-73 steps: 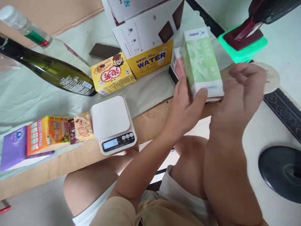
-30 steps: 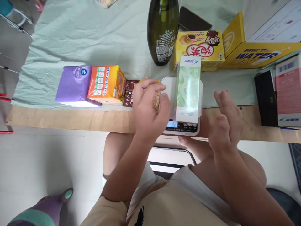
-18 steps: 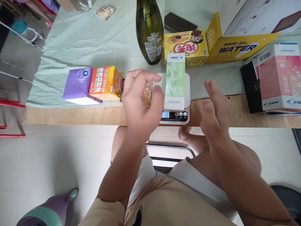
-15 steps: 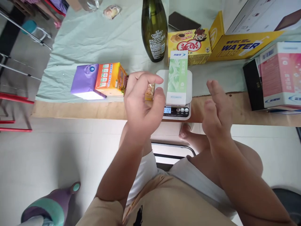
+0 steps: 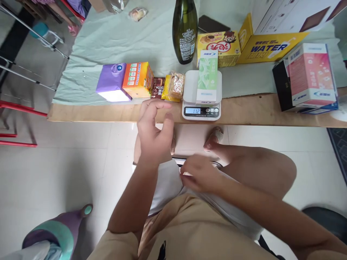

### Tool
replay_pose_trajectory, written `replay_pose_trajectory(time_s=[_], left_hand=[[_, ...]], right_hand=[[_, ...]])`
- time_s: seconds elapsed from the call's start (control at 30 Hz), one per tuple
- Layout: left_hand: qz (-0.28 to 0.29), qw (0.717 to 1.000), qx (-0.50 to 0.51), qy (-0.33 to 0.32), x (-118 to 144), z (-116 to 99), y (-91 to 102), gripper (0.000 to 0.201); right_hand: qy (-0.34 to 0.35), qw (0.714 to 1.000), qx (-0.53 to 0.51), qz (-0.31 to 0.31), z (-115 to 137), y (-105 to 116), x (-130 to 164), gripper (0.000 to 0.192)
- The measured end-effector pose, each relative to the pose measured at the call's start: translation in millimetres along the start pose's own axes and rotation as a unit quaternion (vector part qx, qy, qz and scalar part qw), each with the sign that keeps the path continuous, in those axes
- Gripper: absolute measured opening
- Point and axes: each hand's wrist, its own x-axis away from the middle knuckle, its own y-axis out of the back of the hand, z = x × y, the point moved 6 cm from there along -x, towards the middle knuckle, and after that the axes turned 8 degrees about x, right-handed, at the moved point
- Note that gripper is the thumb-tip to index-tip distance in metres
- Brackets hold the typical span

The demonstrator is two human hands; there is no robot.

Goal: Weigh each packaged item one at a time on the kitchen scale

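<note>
- Pale floor tiles (image 5: 67,173) fill the lower part of the view, and a long wooden board (image 5: 244,113) runs across it, mostly draped in a light green cloth (image 5: 121,39).
- A white kitchen scale (image 5: 202,95) sits at the board's front edge, its display facing the person and reading 112.
- On the scale's platform lies a green-and-white carton (image 5: 207,76), flat on one broad face; its long axis runs from the display end straight back toward the far side of the board, with the blue-printed end farthest from the display.
- Just left of the scale is a snack packet (image 5: 175,86), then a brown cocoa bar (image 5: 158,87), an orange box (image 5: 137,78) and a purple pack (image 5: 113,81), all in one row.
- Behind the scale stand a dark green bottle (image 5: 185,30) and a yellow cartoon box (image 5: 219,45); a yellow WATER box (image 5: 267,48) lies behind and to the right.
- Well right of the scale are a pink-and-white box (image 5: 311,74) and a black box (image 5: 280,85) beside it.
- The left hand (image 5: 155,131) hovers in front of the board, left of the scale's display, fingers loosely curled and apart, holding nothing.
- The right hand (image 5: 199,173) is low, near the person's lap, well in front of the scale, fingers bent on the white fabric (image 5: 165,184); whether it grips anything cannot be told.
</note>
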Motion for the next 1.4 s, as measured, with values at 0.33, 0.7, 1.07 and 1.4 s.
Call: replay_pose_trajectory(time_s=[0.33, 0.7, 1.07, 1.4], left_hand=[[-0.001, 1.0, 0.002, 0.017, 15.5, 15.1, -2.9, 0.01], [0.0, 0.999, -0.018, 0.047, 14.7, 22.4, 4.7, 0.011], [0.028, 0.995, -0.029, 0.096, 5.3, 20.0, -5.5, 0.008], [0.041, 0.999, 0.01, 0.016, 22.5, -7.8, 8.3, 0.016]], right_hand=[[0.053, 0.906, -0.083, 0.411, 53.4, -128.1, 69.3, 0.029], [-0.016, 0.878, -0.14, 0.458, 63.1, -119.2, 89.2, 0.016], [-0.116, 0.914, -0.147, 0.359, -6.5, -150.5, 33.3, 0.043], [-0.285, 0.92, -0.037, 0.267, -12.7, -123.1, 15.2, 0.048]])
